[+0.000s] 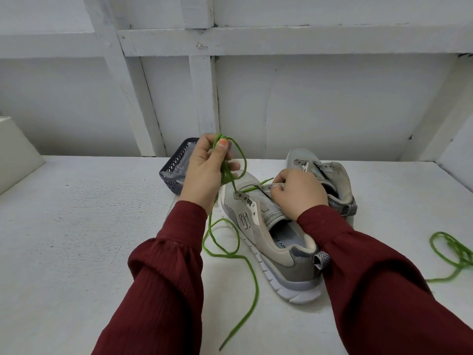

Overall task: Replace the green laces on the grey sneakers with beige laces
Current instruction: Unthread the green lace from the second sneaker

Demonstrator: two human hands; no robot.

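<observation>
Two grey sneakers lie on the white table. The near sneaker (276,242) points away from me, and a green lace (238,254) still runs through its front eyelets. My left hand (204,170) is raised above the toe and pinches a loop of that lace, whose long tail trails over the table toward me. My right hand (297,193) rests on the tongue area and grips the eyelet flap, fingers curled. The far sneaker (330,175) behind it shows empty eyelets. A second green lace (453,252) lies loose at the right edge. No beige laces are visible.
A dark blue plastic basket (174,172) stands behind my left hand, partly hidden by it. White wooden wall framing (204,93) rises at the table's back. A white block (15,155) sits at the far left.
</observation>
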